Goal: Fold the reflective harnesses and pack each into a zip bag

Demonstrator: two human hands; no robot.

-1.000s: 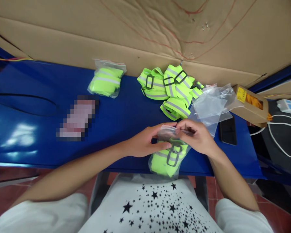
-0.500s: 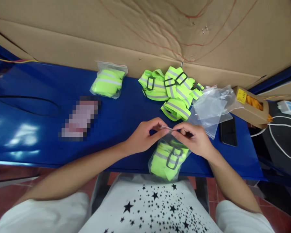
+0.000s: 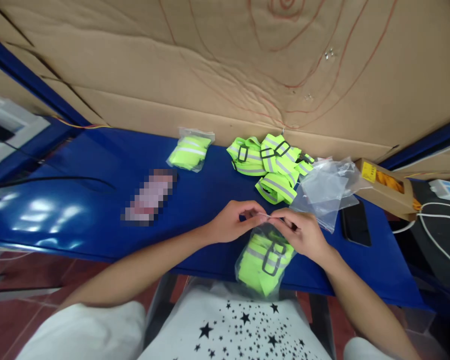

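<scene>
Pinched between the fingertips of my left hand [image 3: 240, 221] and my right hand [image 3: 302, 232] is the top edge of a clear zip bag [image 3: 242, 274]. Inside the bag lies a folded neon-yellow reflective strap [image 3: 260, 265] with a grey stripe and a black buckle. The bag hangs below my fingers at the table's front edge, close to my shirt. Beyond my hands sits a loose heap of the same reflective straps [image 3: 273, 165] with black buckles. Another filled zip bag [image 3: 190, 151] rests to its left, near the cardboard wall.
Flat clear bags [image 3: 322, 187] lie right of the heap, beside a black phone [image 3: 355, 223] and a cardboard box [image 3: 388, 190] with orange contents. A blurred-out pinkish item [image 3: 150, 195] and a black cable [image 3: 52, 178] are on the blue table [image 3: 93, 155] at left.
The camera view has shifted, so the table things appear lower and more of the left side shows. Both hands keep their pinch on the bag's top edge.
</scene>
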